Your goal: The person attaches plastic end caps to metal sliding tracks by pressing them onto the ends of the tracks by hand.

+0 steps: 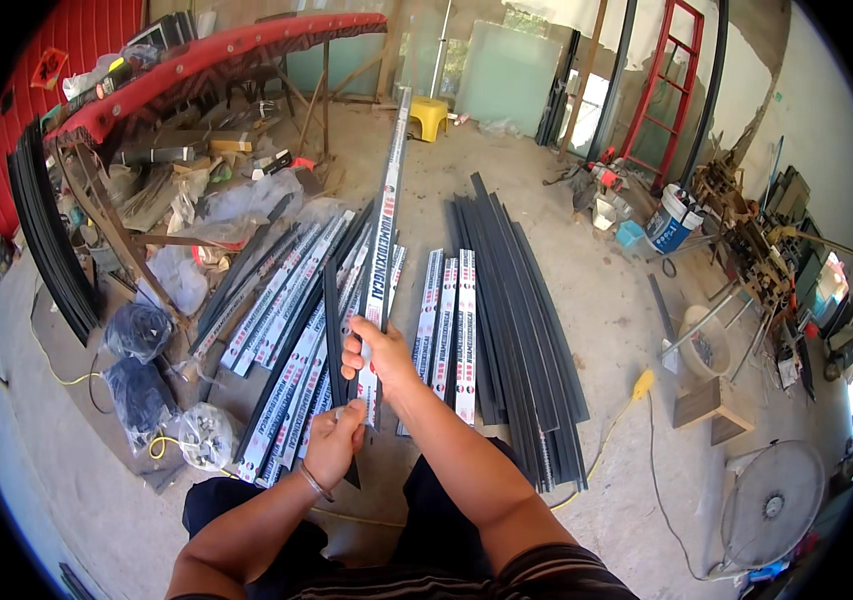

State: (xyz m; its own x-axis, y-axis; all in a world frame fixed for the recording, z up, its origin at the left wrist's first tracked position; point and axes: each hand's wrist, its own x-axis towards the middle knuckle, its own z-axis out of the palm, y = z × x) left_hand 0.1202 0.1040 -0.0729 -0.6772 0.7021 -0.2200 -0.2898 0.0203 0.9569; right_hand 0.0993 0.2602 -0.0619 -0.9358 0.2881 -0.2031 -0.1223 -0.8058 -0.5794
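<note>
A long, narrow profile strip with printed white film on its face points up and away in front of me. My right hand is wrapped round it a little above its near end. Just below, my left hand is closed with the fingertips at the strip's lower left edge. A thin dark strip runs down behind my hands; whether the left hand also touches it is hidden. Film-covered profiles lie on the floor to the left, and dark bare profiles are bundled to the right beside several more film-covered profiles.
A red-covered bench stands at the far left above clutter and plastic bags. A yellow stool is at the back. On the right are a white bucket, an angled wooden block, a round fan and a yellow cable connector.
</note>
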